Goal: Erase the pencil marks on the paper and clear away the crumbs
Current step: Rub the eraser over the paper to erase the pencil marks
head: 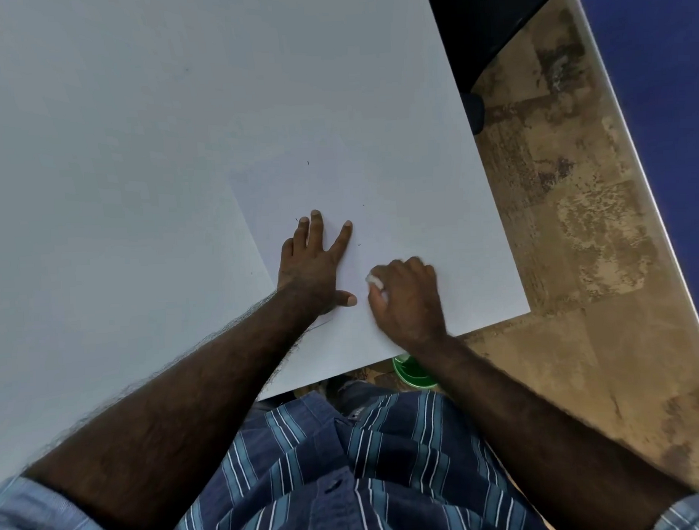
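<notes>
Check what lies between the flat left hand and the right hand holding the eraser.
Only bare paper; head view shows left hand and right hand with eraser apart.

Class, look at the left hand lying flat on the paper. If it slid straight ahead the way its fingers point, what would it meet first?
The left hand would likely meet only bare paper, perhaps a tiny dark crumb farther along. Otherwise the way looks free across the white table.
</notes>
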Demonstrator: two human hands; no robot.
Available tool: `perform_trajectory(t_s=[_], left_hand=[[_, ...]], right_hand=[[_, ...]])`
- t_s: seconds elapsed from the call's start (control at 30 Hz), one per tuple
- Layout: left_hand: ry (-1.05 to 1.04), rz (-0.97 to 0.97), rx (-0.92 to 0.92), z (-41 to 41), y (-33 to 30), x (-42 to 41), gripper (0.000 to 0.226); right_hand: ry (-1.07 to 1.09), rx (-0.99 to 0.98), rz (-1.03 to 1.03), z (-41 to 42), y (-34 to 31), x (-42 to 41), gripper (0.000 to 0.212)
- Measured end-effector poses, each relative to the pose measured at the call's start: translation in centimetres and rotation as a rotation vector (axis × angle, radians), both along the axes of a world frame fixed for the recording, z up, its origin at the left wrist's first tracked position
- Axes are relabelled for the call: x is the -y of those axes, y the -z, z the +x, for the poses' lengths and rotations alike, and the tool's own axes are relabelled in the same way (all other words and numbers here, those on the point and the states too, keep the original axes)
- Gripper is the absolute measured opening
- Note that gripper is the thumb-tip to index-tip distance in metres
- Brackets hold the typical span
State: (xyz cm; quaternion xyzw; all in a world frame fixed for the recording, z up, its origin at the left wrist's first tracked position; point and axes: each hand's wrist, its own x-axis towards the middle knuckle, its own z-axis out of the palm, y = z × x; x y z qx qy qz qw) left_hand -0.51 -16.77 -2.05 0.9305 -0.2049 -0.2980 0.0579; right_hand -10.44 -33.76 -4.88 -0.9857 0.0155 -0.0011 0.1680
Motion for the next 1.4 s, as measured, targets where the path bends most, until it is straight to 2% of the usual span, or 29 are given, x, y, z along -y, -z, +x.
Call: perform_trajectory(t_s=[0.1,0.27,0.43,0.47,0.57,0.63,0.83,1.07,1.13,1.3,1.4], left_hand=[[0.001,0.001,0.002,0.0,0.0,0.0,0.134],[-0.025,-0.020,0.008,-0.1,0.1,-0.1,0.137],[-0.029,-0.013,0.011,-0.1,0.1,0.0,0.139],[-0.029,-0.010,0.015,-0.1,0.1,0.0,0.139],[-0.029,-0.005,0.020,-0.1,0.0,0.0,0.139],[-0.026,-0.012,0.015,-0.1,0.0,0.0,0.138],[-0.029,-0.017,0.014,-0.1,0.2,-0.1,0.138],[-0.028,-0.013,0.007,0.0,0.1,0.0,0.139],[-0.030,-0.011,0.011,-0.1,0.1,0.1,0.138],[-0.031,-0.022,0.010,-0.1,0.2,0.0,0.138],[-0.032,-0.011,0.019,-0.1,0.1,0.0,0.138]], right_hand=[[-0.146,-0.016,-0.041,-1.0,-0.2,-0.4,0.020],[0.041,0.027,-0.009,1.6,-0.2,1.3,0.019],[-0.273,0.041,-0.084,2.1,-0.4,0.1,0.021],[-0.267,0.050,-0.105,2.8,-0.5,0.4,0.019],[-0.044,0.053,-0.128,5.5,-0.5,1.9,0.014],[0.032,0.047,-0.109,5.9,-0.7,2.1,0.014],[-0.292,-0.017,-0.100,0.9,-1.1,-1.1,0.018],[0.054,0.028,-0.095,5.4,-0.5,0.0,0.017],[0.044,0.033,-0.087,4.4,-0.6,-0.7,0.017],[-0.188,0.004,-0.095,1.5,-0.8,-1.2,0.019],[-0.087,0.056,-0.116,4.7,-0.6,0.1,0.016]])
